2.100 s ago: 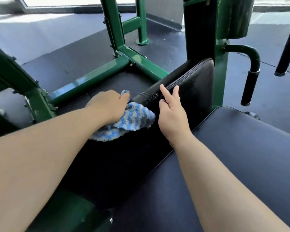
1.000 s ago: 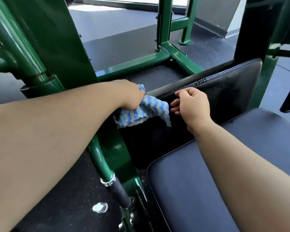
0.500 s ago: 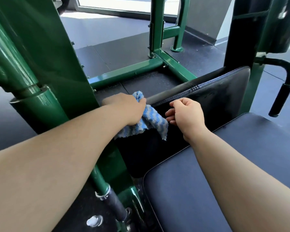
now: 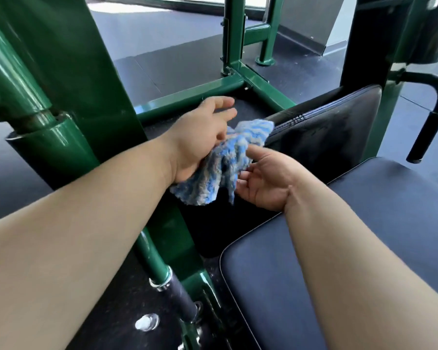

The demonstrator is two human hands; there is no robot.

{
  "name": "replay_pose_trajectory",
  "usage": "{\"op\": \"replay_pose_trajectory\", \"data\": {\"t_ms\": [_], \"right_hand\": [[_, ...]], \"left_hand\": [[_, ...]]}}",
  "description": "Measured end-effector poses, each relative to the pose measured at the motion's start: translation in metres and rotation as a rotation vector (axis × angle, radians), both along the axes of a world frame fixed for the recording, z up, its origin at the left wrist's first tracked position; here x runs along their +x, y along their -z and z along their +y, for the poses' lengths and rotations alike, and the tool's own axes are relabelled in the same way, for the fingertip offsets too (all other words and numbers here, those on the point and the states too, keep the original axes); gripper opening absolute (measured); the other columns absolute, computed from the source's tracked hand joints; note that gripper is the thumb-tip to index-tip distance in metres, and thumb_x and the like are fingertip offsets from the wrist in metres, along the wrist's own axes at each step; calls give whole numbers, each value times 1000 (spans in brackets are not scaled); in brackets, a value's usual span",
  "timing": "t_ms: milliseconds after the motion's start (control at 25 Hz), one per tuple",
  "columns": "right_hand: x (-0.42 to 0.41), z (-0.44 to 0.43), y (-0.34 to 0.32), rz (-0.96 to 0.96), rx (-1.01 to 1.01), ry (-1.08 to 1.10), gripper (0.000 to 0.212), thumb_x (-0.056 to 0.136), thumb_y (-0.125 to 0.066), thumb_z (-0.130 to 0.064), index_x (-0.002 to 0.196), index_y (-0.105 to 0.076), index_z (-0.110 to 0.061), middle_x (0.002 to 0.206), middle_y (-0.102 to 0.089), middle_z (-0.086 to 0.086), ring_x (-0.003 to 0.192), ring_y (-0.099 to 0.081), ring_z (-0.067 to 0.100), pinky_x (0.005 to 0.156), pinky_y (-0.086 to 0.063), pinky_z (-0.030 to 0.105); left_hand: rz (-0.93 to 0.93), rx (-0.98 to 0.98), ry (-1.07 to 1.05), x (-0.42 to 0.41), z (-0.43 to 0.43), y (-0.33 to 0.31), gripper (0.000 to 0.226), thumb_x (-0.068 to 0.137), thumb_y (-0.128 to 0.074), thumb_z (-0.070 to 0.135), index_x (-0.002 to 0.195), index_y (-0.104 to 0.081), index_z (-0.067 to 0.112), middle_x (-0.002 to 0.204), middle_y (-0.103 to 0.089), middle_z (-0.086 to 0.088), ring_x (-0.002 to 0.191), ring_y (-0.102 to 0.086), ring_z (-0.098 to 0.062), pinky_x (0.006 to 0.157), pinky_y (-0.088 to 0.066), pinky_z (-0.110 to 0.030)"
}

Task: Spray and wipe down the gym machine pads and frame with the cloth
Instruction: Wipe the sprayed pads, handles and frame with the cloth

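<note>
R hand (image 4: 266, 179) now palm-up, L hand (image 4: 200, 140) holds cloth (image 4: 219, 170)

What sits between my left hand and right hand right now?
The blue-and-white cloth, hanging from under the left hand, with the right hand just beside it; head view.

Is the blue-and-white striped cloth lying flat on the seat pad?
No: the striped cloth hangs bunched from the left hand, clear of the seat pad.
</note>
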State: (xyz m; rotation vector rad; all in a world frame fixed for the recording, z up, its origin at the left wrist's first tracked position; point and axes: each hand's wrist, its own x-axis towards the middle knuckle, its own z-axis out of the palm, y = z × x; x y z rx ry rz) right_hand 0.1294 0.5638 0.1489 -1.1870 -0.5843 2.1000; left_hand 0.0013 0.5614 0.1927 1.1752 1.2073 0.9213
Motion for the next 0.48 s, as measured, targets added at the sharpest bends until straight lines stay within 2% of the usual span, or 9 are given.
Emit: {"op": "replay_pose_trajectory", "data": {"t_ms": [40,80,120,160,200,280,400,440,480], "right_hand": [[-9,-1,9,-13,70,201,19,78,-64,-8,96,-61,-14,77,-66,5,67,-59,15,59,-49,21],[-13,-2,23,-127,184,427,27,79,-60,2,99,-62,-16,83,-68,5,73,-64,18,64,-53,27],[-15,-5,34,-368,334,668,31,78,-57,3,102,-64,-15,95,-69,8,84,-67,23,78,-56,34],[-17,-11,43,-668,509,785,32,79,-55,0,106,-65,-11,108,-65,12,97,-63,26,93,-51,34],[-24,-22,52,-865,694,780,31,79,-53,-5,108,-65,-5,117,-59,17,106,-57,27,101,-42,29],[-46,-51,78,-991,1010,577,32,78,-54,-21,103,-67,-5,126,-51,20,106,-49,26,98,-35,23],[-58,-79,102,-1056,1210,270,32,72,-58,-32,101,-61,-20,124,-50,12,101,-47,28,89,-36,24],[-48,-70,104,-1052,1242,268,29,73,-56,-27,102,-58,-22,119,-52,12,98,-50,31,87,-39,24],[-35,-56,100,-1046,1218,372,27,74,-54,-21,100,-59,-21,115,-53,12,95,-54,33,86,-42,24]], "left_hand": [[123,92,-11,-3,-1,3,36,93,-47,-2,116,-52,24,109,-60,2,83,-59,-3,70,-48,-21],[300,199,-14,-6,-1,7,41,87,-47,-8,109,-55,27,115,-60,3,89,-61,-4,70,-49,-24],[522,297,-7,-10,-1,10,44,83,-47,-8,102,-58,30,113,-61,5,92,-63,-7,75,-51,-28],[762,368,4,-14,-2,11,43,80,-48,-4,98,-61,33,106,-63,6,92,-62,-12,79,-50,-27],[963,395,29,-18,-3,11,41,79,-50,1,98,-65,34,102,-63,6,93,-60,-16,81,-47,-26],[1162,372,98,-22,-1,5,40,80,-51,4,103,-68,32,104,-66,6,99,-60,-19,82,-45,-24],[1156,303,112,-26,1,-3,47,81,-43,-2,107,-66,30,107,-68,8,102,-60,-15,84,-46,-23],[1110,268,100,-26,1,-4,51,80,-41,-3,110,-62,31,106,-68,10,101,-60,-13,82,-48,-24],[1076,252,89,-28,1,-4,52,80,-39,-4,112,-59,32,105,-68,11,101,-60,-12,79,-49,-25]]}}
